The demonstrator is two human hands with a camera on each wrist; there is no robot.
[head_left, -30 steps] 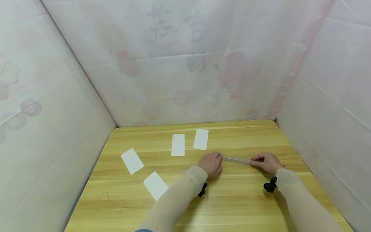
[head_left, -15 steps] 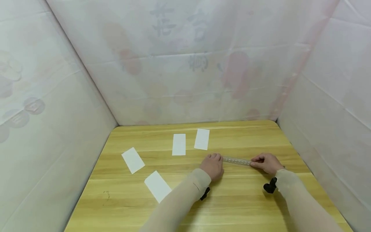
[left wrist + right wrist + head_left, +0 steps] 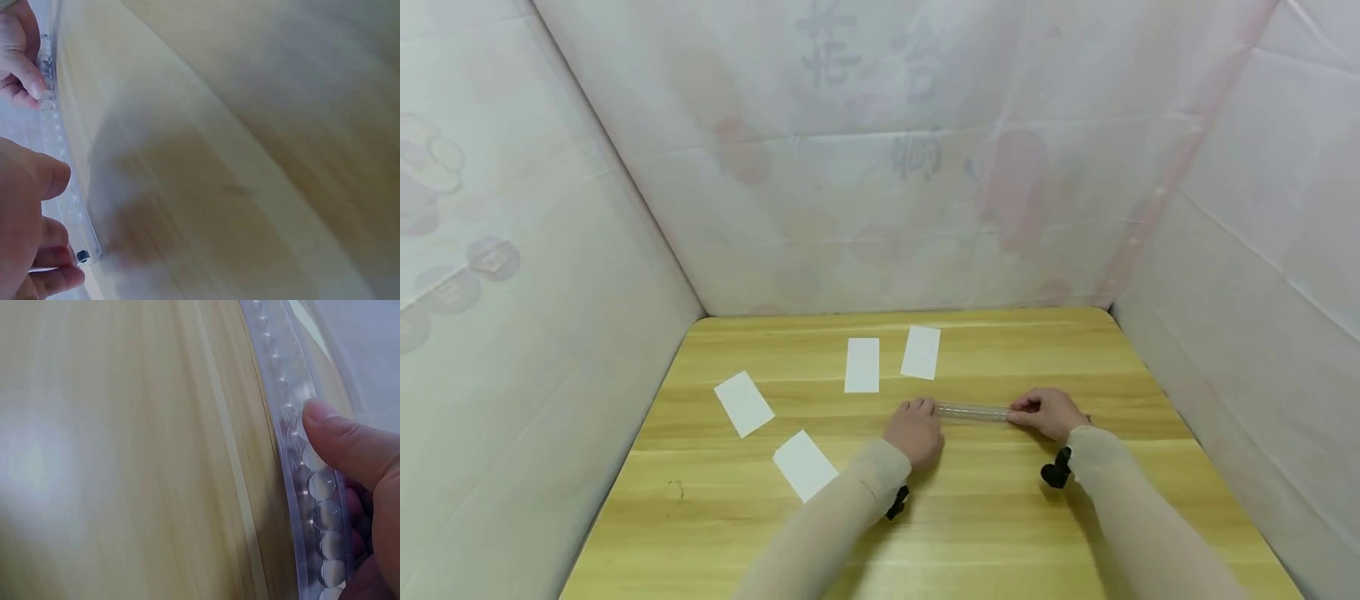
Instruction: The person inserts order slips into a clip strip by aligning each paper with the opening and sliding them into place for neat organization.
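A long clear plastic tube [image 3: 972,412] lies crosswise above the wooden table [image 3: 1000,517], between the two hands. The right wrist view shows a row of clear round balls [image 3: 326,515] inside it. My right hand [image 3: 1048,414] pinches its right part, with the thumb [image 3: 340,437] on top and the other fingers behind. At the left end my left hand [image 3: 914,433] holds the tube, thumb along the side and fingertips around the end. A small black piece [image 3: 82,255] shows at that end in the left wrist view.
Two white cards [image 3: 862,365] [image 3: 921,352] lie behind the left hand. Two others, a tilted white card [image 3: 744,404] and a white card [image 3: 806,465] beside the left sleeve, lie further left. Printed cloth walls [image 3: 880,208] enclose the table's back and sides.
Both hands have shifted left along the table, carrying the tube with them. It now lies nearly level in the head view. The cards keep their places on the table.
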